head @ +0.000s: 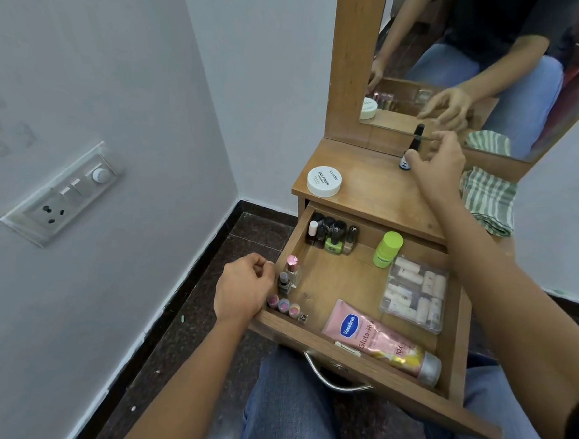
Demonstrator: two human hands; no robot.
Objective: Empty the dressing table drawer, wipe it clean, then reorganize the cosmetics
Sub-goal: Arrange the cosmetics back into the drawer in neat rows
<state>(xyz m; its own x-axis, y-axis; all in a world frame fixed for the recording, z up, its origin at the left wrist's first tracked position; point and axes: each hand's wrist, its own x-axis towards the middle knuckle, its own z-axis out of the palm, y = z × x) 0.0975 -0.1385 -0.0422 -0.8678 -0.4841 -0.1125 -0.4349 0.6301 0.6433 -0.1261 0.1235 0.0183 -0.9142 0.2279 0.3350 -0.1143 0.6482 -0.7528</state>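
The wooden drawer (338, 283) stands pulled out, a pink Vaseline tube (372, 336) lying along its front. The left hand (243, 287) rests against its left wall, fingers curled; whether it holds anything cannot be told. Farther off, the right hand (437, 164) pinches a nail polish bottle (415, 142), black-capped and blue-based, upright on the tabletop (377, 197) beside its thumb.

One drawer (458, 348) sits in the lower middle of the frame. Inside, I count:

- roughly six nail polish bottles (333, 245) huddled at the back left; they overlap, so the count is not sure
- two taller bottles (292, 267) along the left wall
- three small round-topped pots (283, 303) at the front left
- one green jar (387, 247)
- one clear box (412, 294)
- one pink tube (369, 336)

Higher up, the tabletop (377, 197) carries one white tub (324, 180), one dark bottle (411, 148) and one striped cloth (489, 201).
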